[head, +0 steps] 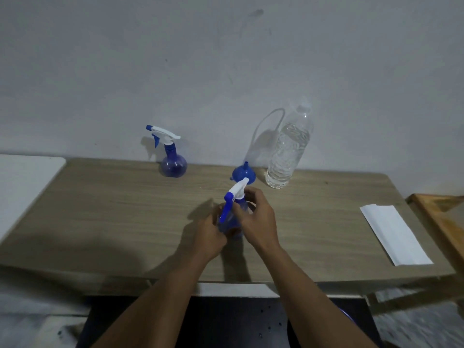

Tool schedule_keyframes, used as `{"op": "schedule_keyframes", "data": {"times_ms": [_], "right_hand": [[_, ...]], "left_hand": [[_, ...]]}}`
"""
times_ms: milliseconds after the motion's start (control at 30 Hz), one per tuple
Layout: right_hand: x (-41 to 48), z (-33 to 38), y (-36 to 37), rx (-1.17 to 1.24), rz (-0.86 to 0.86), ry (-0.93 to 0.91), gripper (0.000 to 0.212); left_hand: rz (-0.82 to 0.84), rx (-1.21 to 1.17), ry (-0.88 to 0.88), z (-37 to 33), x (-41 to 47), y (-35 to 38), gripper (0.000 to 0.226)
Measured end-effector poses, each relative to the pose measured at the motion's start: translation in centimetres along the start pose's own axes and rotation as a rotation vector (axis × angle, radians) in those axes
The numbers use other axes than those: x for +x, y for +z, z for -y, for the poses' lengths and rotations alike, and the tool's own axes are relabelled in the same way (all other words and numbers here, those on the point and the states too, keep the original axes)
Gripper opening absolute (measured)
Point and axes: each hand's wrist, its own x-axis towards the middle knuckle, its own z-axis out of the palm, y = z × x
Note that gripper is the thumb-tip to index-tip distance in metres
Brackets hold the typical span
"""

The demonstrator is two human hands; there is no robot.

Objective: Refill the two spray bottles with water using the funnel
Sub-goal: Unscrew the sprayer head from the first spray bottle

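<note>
A blue spray bottle with a white and blue trigger head stands at the middle of the wooden table. My left hand grips its round body from the left. My right hand closes around its neck just under the white head. A second blue spray bottle stands upright at the back, near the wall. A blue funnel rests upside down, spout up, behind the held bottle. Right of the funnel stands a clear plastic water bottle, mostly full.
A folded white paper towel lies on the table's right side. A wooden frame sits past the right edge, and a white surface adjoins the left. The wall runs directly behind the table.
</note>
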Motion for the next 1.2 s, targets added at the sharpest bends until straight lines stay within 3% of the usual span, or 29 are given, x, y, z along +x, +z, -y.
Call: {"op": "schedule_keyframes", "data": {"times_ms": [767, 967, 1100, 1200], "right_hand": [[1.4, -0.8, -0.5, -0.112, 0.115, -0.061, 0.020], [1.1, -0.8, -0.1, -0.081, 0.098, -0.047, 0.037], [1.2, -0.8, 0.0, -0.098, 0.100, -0.034, 0.019], [1.0, -0.4, 0.0, -0.113, 0.129, -0.057, 0.030]], "left_hand": [[0.021, -0.064, 0.058, 0.0, 0.2, -0.1, 0.066], [0.012, -0.087, 0.066, 0.4, 0.6, 0.0, 0.062], [0.017, -0.115, 0.061, 0.3, 0.8, 0.0, 0.064], [0.023, -0.123, 0.062, 0.2, 0.7, -0.1, 0.063]]}}
